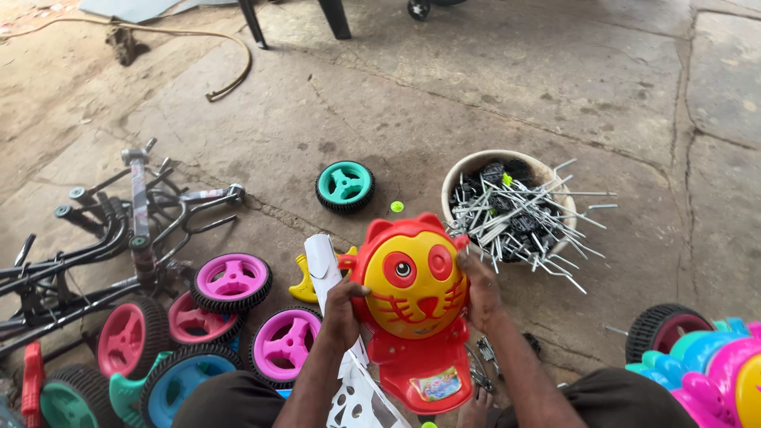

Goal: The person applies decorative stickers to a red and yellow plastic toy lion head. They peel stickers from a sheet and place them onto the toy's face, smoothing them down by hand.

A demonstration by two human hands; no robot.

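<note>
Two hands grip what I am steering here: my left hand [342,311] is clenched on the left edge of the cat-face toy front panel [414,285], thumb over the red rim, and it looks to pinch a white sticker sheet [326,265] against that edge as well; my right hand [478,287] clasps the panel's right edge, fingers curled behind it. The panel is held up off the ground, between my knees, just in front of a bowl of metal axle rods [515,210].

Judging progress, I would say the yellow face already sits in its red shell, with eyes, nose and whiskers in place and a colourful label on the lower red plate; no wheels, handlebar or frame are joined to it, so most of the build seems left.

Its face looks up toward me. Its long axis runs from the ears, far from me, down to the red plate near my lap, nearly upright in the view.

Pink and blue toy wheels [232,281] lie left, black tricycle frames [119,230] beyond, a green wheel [346,185] apart on the concrete floor [491,87]
</note>
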